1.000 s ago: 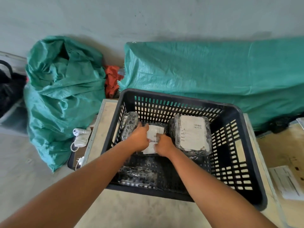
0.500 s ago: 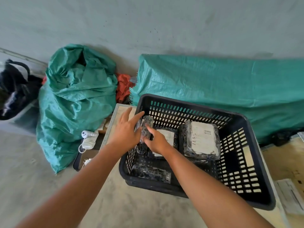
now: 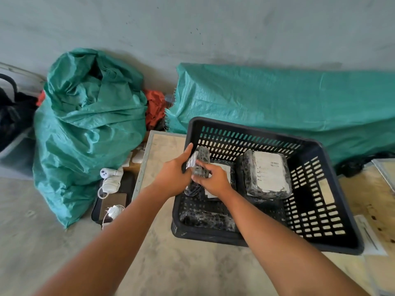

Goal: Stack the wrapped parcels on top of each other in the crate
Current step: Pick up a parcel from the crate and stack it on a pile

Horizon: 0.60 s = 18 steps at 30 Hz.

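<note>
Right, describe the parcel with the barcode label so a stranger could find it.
Look in the black slatted crate on the board. The parcel lies flat toward its far right, apart from both hands. Unlike the others, its large white label with a barcode faces up in full view.

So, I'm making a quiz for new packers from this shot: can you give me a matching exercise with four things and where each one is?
Things:
1. upright black-wrapped parcel
2. large wrapped parcel with white label
3. crumpled green woven sack
4. white corded device

Places:
a. on the floor, left of the black plastic crate
b. held by left hand and right hand
c. against the wall, far left
d. lying flat in the crate, right of the hands

Pairs: 1-b, 2-d, 3-c, 4-a
</note>
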Motion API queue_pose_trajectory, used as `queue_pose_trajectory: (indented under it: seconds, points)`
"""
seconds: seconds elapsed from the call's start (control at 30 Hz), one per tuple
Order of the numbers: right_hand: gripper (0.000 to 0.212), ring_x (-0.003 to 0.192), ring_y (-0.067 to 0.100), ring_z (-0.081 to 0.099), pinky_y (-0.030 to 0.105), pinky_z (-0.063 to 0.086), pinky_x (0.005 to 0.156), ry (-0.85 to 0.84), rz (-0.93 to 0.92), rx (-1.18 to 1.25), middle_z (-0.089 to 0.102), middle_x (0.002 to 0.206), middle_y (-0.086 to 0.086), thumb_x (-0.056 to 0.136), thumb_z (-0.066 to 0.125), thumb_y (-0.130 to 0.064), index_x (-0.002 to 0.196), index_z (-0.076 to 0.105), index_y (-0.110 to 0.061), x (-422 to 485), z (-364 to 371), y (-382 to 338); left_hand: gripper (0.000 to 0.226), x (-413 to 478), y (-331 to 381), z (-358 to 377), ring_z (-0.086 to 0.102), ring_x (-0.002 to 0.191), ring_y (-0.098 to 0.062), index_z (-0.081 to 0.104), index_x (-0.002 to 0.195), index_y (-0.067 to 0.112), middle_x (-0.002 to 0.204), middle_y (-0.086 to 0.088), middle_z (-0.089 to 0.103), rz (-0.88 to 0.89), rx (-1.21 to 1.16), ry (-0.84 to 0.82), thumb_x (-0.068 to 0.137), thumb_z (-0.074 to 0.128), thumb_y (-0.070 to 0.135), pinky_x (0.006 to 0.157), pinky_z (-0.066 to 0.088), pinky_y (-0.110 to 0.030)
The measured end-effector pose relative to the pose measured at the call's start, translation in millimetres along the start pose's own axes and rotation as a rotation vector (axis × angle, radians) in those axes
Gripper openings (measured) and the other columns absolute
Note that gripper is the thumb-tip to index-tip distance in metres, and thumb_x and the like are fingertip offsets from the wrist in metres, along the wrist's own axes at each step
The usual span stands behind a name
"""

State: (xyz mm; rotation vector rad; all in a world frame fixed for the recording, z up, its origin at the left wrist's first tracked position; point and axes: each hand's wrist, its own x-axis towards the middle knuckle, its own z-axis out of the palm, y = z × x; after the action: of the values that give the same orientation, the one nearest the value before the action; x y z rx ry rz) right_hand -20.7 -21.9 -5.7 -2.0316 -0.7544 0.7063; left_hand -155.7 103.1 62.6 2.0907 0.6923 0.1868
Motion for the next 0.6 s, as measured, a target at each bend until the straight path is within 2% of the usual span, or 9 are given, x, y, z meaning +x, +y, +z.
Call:
queue_pose_trajectory:
  seconds: [0.07, 0.13, 0.23, 0.27, 0.33, 0.4, 0.47, 0.53, 0.6]
  points:
    - [0.064, 0.133, 0.016, 0.056, 0.032, 0.042, 0.113, 0.016, 0.007, 0.006, 0.064, 0.141, 0.001, 0.081, 0.087, -0.022, 0.14, 0.064, -0.019, 1.5, 0.3, 0.0, 0.074, 1.1, -2.2, 1.5, 0.059, 0.06, 0.004, 0.022, 0.157, 0.045, 0.074, 0.002, 0.066, 0.014, -0.007, -0.007, 0.094, 0.052, 0.022, 0.052, 0.044, -0.006]
    - [0.062, 0.129, 0.019, 0.059, 0.032, 0.05, 0.106, 0.036, 0.023, 0.042, 0.065, 0.139, 0.003, 0.084, 0.084, -0.019, 0.141, 0.062, -0.017, 2.4, -3.3, -0.1, 0.075, 2.2, -3.7, 2.6, 0.06, 0.061, -0.002, 0.02, 0.158, 0.044, 0.081, -0.003, 0.068, 0.02, 0.0, -0.013, 0.094, 0.052, 0.022, 0.053, 0.045, -0.006]
    - [0.058, 0.13, 0.01, 0.054, 0.005, 0.045, 0.091, 0.061, 0.01, 0.072, 0.06, 0.145, 0.0, 0.089, 0.076, -0.02, 0.144, 0.059, -0.02, -0.1, -13.5, -2.7, 0.074, 3.0, -4.9, 3.5, 0.066, 0.071, -0.014, 0.016, 0.157, 0.047, 0.094, -0.01, 0.071, 0.02, 0.004, -0.019, 0.096, 0.051, 0.024, 0.055, 0.046, -0.008]
    - [0.056, 0.128, 0.009, 0.056, 0.006, 0.045, 0.09, 0.073, 0.01, 0.084, 0.059, 0.146, -0.001, 0.089, 0.074, -0.022, 0.144, 0.059, -0.023, -2.5, -18.0, -5.4, 0.074, 2.8, -4.5, 3.9, 0.067, 0.073, -0.016, 0.014, 0.157, 0.05, 0.094, -0.007, 0.07, 0.012, 0.005, -0.021, 0.097, 0.05, 0.025, 0.053, 0.046, -0.008]
    - [0.053, 0.117, 0.01, 0.065, 0.019, 0.052, 0.091, 0.11, 0.009, 0.089, 0.062, 0.142, -0.004, 0.089, 0.071, -0.025, 0.141, 0.061, -0.032, -10.6, -29.5, -10.6, 0.072, 0.3, -2.4, 4.3, 0.067, 0.075, -0.011, 0.009, 0.155, 0.055, 0.103, 0.006, 0.065, -0.007, 0.01, -0.014, 0.099, 0.049, 0.031, 0.05, 0.044, -0.009]
    - [0.05, 0.096, 0.018, 0.072, 0.035, 0.062, 0.082, 0.138, -0.011, 0.077, 0.068, 0.127, -0.01, 0.089, 0.068, -0.025, 0.133, 0.063, -0.047, -22.6, -44.8, -14.4, 0.07, -1.1, -1.5, 4.7, 0.063, 0.084, -0.006, 0.006, 0.153, 0.058, 0.118, 0.013, 0.06, -0.01, 0.015, -0.003, 0.1, 0.047, 0.038, 0.063, 0.044, -0.017]
    - [0.048, 0.086, 0.027, 0.072, 0.044, 0.063, 0.07, 0.149, -0.048, 0.08, 0.069, 0.12, -0.017, 0.087, 0.067, -0.028, 0.122, 0.063, -0.06, -37.2, -64.7, -17.8, 0.07, -1.6, -0.5, 3.9, 0.064, 0.098, -0.016, 0.006, 0.155, 0.055, 0.131, 0.004, 0.063, -0.009, 0.033, -0.009, 0.1, 0.047, 0.044, 0.075, 0.044, -0.025]
    - [0.044, 0.085, 0.019, 0.071, 0.038, 0.063, 0.061, 0.149, -0.079, 0.099, 0.068, 0.119, -0.022, 0.083, 0.066, -0.035, 0.117, 0.066, -0.062, -51.9, -87.0, -22.2, 0.072, -1.5, 2.6, 3.3, 0.056, 0.123, -0.028, 0.005, 0.158, 0.047, 0.145, -0.008, 0.055, -0.003, 0.119, -0.011, 0.099, 0.047, 0.048, 0.092, 0.044, -0.033]
    - [0.041, 0.084, 0.005, 0.071, 0.023, 0.059, 0.061, 0.145, -0.11, 0.1, 0.066, 0.122, -0.023, 0.082, 0.066, -0.039, 0.117, 0.068, -0.061, -63.6, -109.6, -28.6, 0.076, -5.9, 11.4, 4.6, 0.024, 0.149, -0.038, -0.001, 0.159, 0.045, 0.161, -0.019, 0.029, -0.033, 0.295, 0.003, 0.099, 0.045, 0.054, 0.114, 0.03, -0.049]
